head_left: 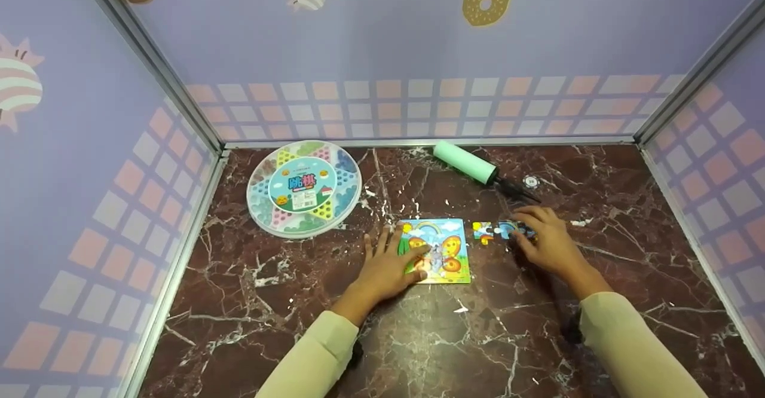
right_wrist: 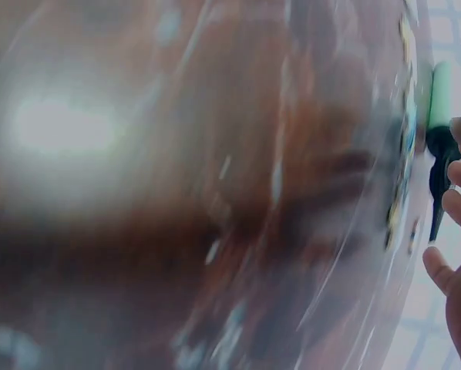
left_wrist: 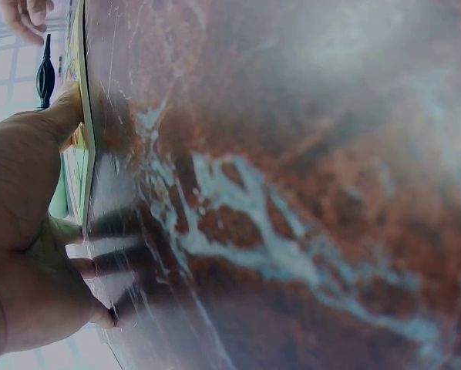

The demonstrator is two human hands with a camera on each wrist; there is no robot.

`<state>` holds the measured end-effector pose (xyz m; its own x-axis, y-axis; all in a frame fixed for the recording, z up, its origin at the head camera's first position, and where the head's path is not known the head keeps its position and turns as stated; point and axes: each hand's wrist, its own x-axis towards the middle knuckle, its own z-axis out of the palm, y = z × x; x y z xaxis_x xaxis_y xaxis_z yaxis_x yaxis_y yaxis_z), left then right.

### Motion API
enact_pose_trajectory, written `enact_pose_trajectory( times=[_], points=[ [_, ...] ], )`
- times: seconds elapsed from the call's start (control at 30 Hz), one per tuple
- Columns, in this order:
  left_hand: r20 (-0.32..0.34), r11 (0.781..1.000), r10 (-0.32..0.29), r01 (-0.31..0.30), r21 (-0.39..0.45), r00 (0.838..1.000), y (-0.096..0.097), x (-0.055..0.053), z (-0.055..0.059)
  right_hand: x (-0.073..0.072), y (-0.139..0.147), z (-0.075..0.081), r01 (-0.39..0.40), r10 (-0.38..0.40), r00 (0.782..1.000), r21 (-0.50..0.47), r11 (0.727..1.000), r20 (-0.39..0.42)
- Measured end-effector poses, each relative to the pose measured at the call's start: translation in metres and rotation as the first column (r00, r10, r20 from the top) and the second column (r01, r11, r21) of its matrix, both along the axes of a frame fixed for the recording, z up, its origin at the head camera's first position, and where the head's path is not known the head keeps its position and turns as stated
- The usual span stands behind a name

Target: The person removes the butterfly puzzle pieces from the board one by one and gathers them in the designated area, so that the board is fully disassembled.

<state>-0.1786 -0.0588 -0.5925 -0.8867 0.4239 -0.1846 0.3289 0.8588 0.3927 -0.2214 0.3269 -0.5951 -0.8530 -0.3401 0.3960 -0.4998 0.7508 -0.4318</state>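
Occupying the middle of the desk (head_left: pixel 394 338) in the head view, a square butterfly puzzle (head_left: pixel 445 251) lies flat, midway between the left and right edges. The left hand (head_left: pixel 385 269) rests over its left side, fingers spread, two digits extended across the picture. Beyond the puzzle's right side lie loose puzzle pieces (head_left: pixel 508 229); the right hand (head_left: pixel 551 244) is over those nearest the right edge, its fingers loosely bent. A round game box (head_left: pixel 303 190) lies toward the back left corner. Near the back edge, right of centre, a pale green pump (head_left: pixel 465 162) points its black end toward the right edge, with a small white disc (head_left: pixel 531 181) just beside the tip.

Left wrist view: the left hand grips nothing; fingertips touch the desk and a digit overlies the rim of the puzzle, seen edge-on. The right hand appears above the desk, well apart.

Right wrist view: the right hand's digits stand apart, with no piece visible between them. The pieces form a thin line on the desk, the pump behind.
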Motion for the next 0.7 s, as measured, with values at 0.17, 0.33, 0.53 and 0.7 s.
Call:
enact_pose_trajectory(
  times=[0.17,0.33,0.53,0.7],
  points=[
    [-0.013,1.000,-0.003,0.003,-0.008,1.000,0.000,0.000,-0.001,-0.004,-0.025,0.003,-0.067,0.067,0.998,0.001,0.998,0.005],
    [-0.024,1.000,-0.004,0.004,-0.012,1.000,0.000,0.000,-0.001,-0.005,-0.052,0.004,-0.135,0.135,0.991,-0.008,0.991,0.014],
    [-0.015,1.000,-0.004,0.004,-0.008,1.000,-0.001,0.001,0.002,0.001,-0.085,0.003,-0.212,0.209,0.975,0.033,0.977,0.071],
    [-0.015,1.000,-0.005,0.005,-0.012,1.000,-0.001,0.001,0.004,0.009,-0.106,0.002,-0.257,0.243,0.960,0.091,0.962,0.142]
  ],
)
